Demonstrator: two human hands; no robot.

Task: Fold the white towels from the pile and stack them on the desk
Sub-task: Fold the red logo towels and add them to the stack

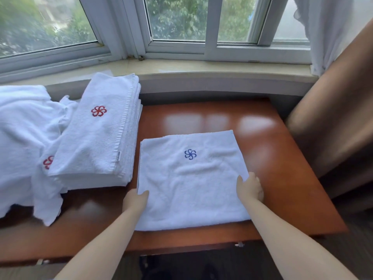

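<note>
A white towel with a blue flower logo (191, 178) lies flat on the red-brown desk (282, 178), folded into a rectangle. My left hand (135, 201) pinches its left edge, thumb on top. My right hand (250, 188) grips its right edge in the same way. To the left stands a stack of folded white towels (101, 138), the top one bearing a red flower logo. Farther left lies the loose pile of white towels (24, 138), partly hanging over the desk's front.
A stone window sill (201, 69) and window frames run along the back. A brown curtain (333, 118) hangs close at the right, with a white sheer curtain (323, 27) above it. The desk's front edge (181, 245) is near my arms.
</note>
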